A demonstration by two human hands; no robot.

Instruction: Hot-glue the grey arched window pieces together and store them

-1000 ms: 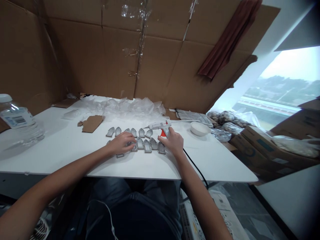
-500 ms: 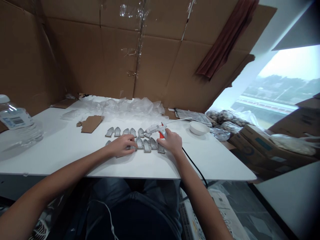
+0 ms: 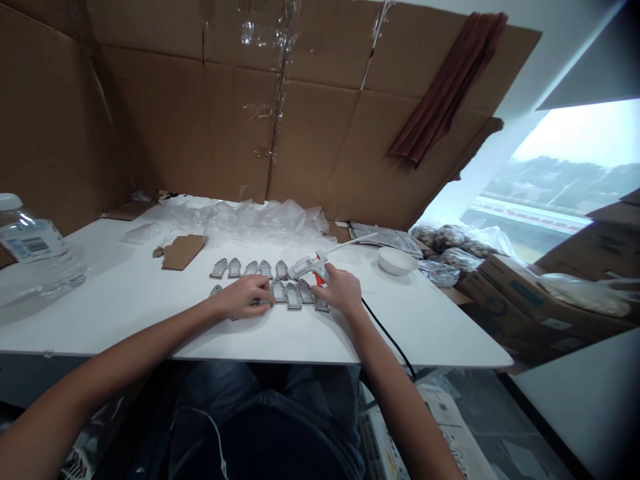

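My right hand [image 3: 342, 289] is wrapped around the handle of a white hot glue gun [image 3: 301, 267] with a red trigger. A glue stick [image 3: 353, 243] juts from its back, and its nozzle points left over the small pieces. Several small grey arch-shaped pieces [image 3: 293, 297], pointed at the top, lie in two rows on the white table [image 3: 230, 340]. My left hand [image 3: 246, 297] rests at the left part of the near row, its bent fingers closed on one grey piece [image 3: 260, 302]. That piece is mostly hidden under the hand.
Crumpled clear plastic [image 3: 260, 220] and a torn cardboard scrap [image 3: 184, 253] lie behind the rows. A white bowl [image 3: 397, 261] stands at right, a water bottle [image 3: 35, 247] at left. A black cord [image 3: 390, 337] runs over the table's front edge. Cardboard walls [image 3: 210, 133] rise behind.
The glue gun has shifted slightly left and down with my right hand. My left hand stays at the near row. The whole view has tilted a little.
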